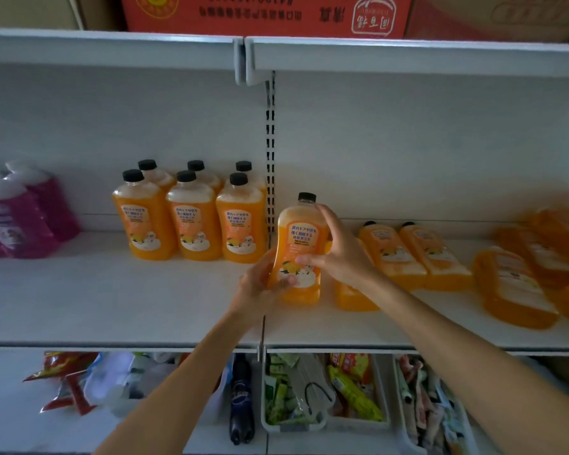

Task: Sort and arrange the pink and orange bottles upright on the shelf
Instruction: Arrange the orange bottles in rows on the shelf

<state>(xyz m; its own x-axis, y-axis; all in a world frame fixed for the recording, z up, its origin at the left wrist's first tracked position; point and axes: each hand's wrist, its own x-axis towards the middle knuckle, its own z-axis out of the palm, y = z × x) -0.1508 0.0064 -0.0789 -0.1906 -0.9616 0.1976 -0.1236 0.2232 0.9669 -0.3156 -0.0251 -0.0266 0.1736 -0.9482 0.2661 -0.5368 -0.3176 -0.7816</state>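
The orange bottle [298,254] was held upright near the middle of the shelf [112,297], gripped by the left hand [260,287] and right hand [339,254], and it could be tipped over if let go crooked.

One clear plastic bottle of orange liquid [298,247], black cap, label facing out, is upright over the white metal shelf [112,307]. The left hand [260,284] grips it low and the right hand [339,254] grips its side; can't tell if its base is touching down. Left of it, six matching orange bottles [194,224] stand in two tidy rows of three. To its right, more orange bottles [414,254] are lying flat. Far left there are pink bottles [20,221] with white caps, pretty blurry.
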